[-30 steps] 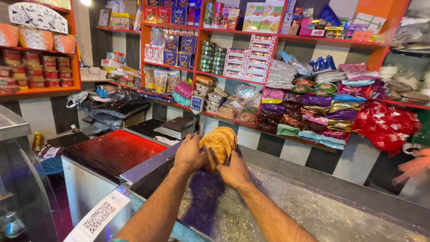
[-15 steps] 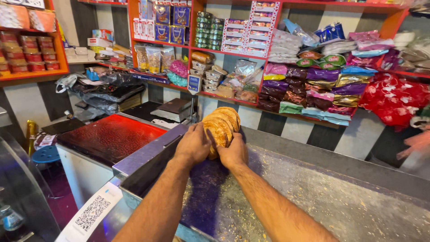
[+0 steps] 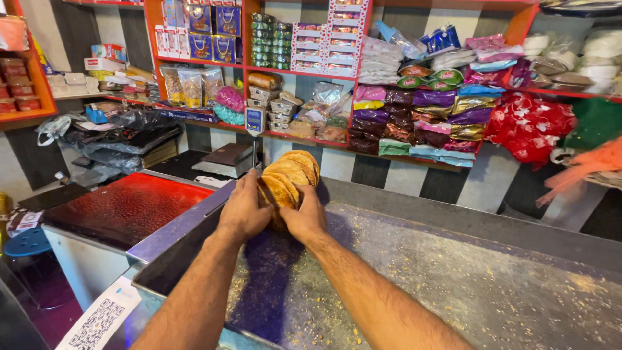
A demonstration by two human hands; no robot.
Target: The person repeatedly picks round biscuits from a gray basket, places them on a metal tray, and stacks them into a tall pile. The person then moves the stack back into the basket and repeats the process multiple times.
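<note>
A grey, speckled table [image 3: 492, 285] fills the near right of the view, its top scattered with pale crumbs and bearing a dark purple patch [image 3: 269, 272] just under the hands. To its left sits a lower red-topped counter [image 3: 120, 207], and at the near left edge a white card with a square black-and-white code [image 3: 97, 321] hangs from the table's metal rim. Behind, a wall with black and white stripes carries orange-red shelves [image 3: 304, 72] packed with boxes, jars and bags; bright foil packets [image 3: 440, 110] are stacked on the right, and a red netted bundle [image 3: 528, 126] hangs further right. A weighing scale [image 3: 227, 159] stands on a far ledge, left of the hands.

Both hands are raised over the far edge of the table and meet around a stack of round, golden-brown fried discs [image 3: 289, 176]. The left hand [image 3: 245, 210] curls against the stack's left side, fingers wrapped forward round the discs. The right hand [image 3: 304, 217] presses from the right and below, fingers closed on the lower discs. The stack stands on edge between the two palms, its upper discs fanning up and away, clear of the table top.
</note>
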